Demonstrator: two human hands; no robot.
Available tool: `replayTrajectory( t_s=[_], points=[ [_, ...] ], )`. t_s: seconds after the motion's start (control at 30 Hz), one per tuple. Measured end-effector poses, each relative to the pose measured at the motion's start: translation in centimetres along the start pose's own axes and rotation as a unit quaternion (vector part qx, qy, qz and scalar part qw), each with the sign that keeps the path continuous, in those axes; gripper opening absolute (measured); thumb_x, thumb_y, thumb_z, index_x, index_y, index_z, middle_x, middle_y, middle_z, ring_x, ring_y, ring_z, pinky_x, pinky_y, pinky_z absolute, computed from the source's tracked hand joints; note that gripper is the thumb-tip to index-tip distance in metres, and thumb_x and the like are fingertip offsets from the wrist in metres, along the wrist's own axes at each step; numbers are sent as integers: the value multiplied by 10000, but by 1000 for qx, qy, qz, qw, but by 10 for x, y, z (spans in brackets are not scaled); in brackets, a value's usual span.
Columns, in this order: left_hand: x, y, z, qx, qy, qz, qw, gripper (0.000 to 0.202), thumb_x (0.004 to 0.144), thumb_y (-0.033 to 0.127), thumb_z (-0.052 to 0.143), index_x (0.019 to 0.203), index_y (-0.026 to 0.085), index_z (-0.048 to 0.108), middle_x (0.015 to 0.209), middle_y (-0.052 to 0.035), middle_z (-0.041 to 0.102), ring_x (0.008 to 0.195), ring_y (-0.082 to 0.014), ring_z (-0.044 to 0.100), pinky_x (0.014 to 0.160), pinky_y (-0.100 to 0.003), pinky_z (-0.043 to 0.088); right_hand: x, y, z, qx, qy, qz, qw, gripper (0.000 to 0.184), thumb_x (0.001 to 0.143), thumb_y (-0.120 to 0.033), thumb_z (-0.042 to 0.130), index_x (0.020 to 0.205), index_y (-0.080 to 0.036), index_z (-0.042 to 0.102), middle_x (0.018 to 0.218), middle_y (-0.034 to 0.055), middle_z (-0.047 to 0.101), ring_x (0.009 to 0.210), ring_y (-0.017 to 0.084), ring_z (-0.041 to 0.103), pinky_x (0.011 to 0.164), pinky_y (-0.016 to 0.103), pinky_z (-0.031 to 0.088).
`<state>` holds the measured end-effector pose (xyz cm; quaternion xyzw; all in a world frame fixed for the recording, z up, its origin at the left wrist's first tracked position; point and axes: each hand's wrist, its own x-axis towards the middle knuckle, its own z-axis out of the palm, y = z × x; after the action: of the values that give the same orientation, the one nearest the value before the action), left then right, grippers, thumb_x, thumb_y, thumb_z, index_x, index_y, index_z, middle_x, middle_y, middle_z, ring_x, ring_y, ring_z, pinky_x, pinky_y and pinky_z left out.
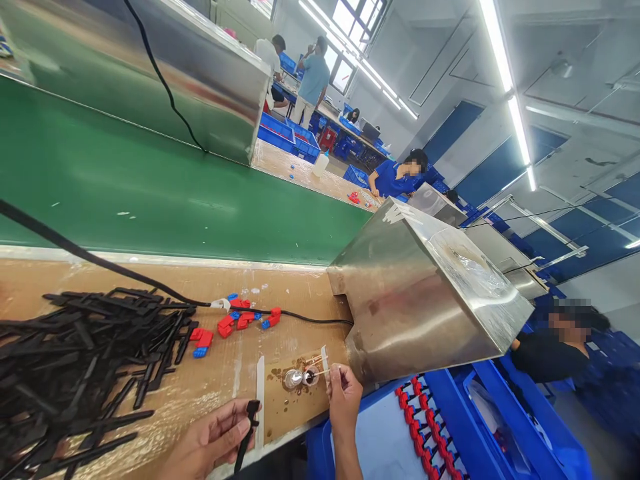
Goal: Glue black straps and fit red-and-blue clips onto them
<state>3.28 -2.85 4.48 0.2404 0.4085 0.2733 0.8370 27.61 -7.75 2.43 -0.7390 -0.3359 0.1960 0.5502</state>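
My left hand (215, 437) is at the near edge of the wooden bench, fingers closed on a slim black plastic strip (247, 433) that hangs down from them. My right hand (344, 393) pinches a thin stick (320, 373) whose tip reaches two small round dishes (300, 378) standing in a brown stain on the bench. A big heap of the same black strips (75, 373) lies to the left. Several small red and blue parts (233, 323) are scattered behind the dishes.
A green conveyor belt (150, 180) runs behind the bench, with a steel hood (425, 293) over its right end. A black cable (100, 263) crosses the bench. A blue bin (450, 427) with a row of red-tipped parts sits below right. Other people work farther off.
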Motion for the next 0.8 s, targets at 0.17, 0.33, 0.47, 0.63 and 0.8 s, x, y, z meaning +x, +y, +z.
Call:
replayTrajectory(
  t_s=[0.17, 0.33, 0.47, 0.63, 0.8],
  points=[
    [3, -2, 14, -40, -30, 32, 998, 645, 404, 679, 1001, 759, 194, 767, 587, -5, 696, 567, -149, 598, 479, -210, 347, 0, -17, 1, 108, 24, 84, 990, 640, 714, -823, 733, 676, -199, 597, 520, -57, 478, 409, 72, 324, 366, 185, 268],
    [0, -2, 25, -62, -54, 17, 996, 629, 421, 663, 1006, 748, 180, 773, 611, -9, 684, 548, -129, 581, 466, -198, 328, -26, -45, -7, 147, -17, 71, 987, 518, 806, -698, 768, 776, -189, 678, 648, -6, 603, 474, 90, 452, 420, 192, 377],
    [-9, 4, 29, -79, -78, -1, 994, 590, 450, 617, 1020, 767, 175, 792, 616, -9, 664, 550, -113, 573, 458, -175, 321, -52, -65, -3, 74, -74, -71, 992, 343, 995, -503, 643, 867, -197, 731, 644, -5, 623, 513, 128, 556, 482, 222, 438],
    [-15, 10, 32, -92, -86, -9, 992, 581, 453, 594, 1029, 761, 154, 810, 612, -17, 645, 534, -97, 544, 439, -157, 296, -62, -85, 10, -17, -95, -210, 973, 256, 1053, -372, 570, 892, -232, 711, 641, -27, 613, 543, 134, 579, 524, 230, 438],
    [-15, 11, 32, -100, -87, -1, 991, 590, 421, 600, 1034, 742, 157, 811, 604, -19, 643, 520, -88, 534, 432, -145, 284, -60, -83, 13, -51, -127, -234, 963, 254, 1076, -323, 512, 911, -241, 687, 664, -27, 620, 550, 143, 594, 518, 239, 437]
  ],
)
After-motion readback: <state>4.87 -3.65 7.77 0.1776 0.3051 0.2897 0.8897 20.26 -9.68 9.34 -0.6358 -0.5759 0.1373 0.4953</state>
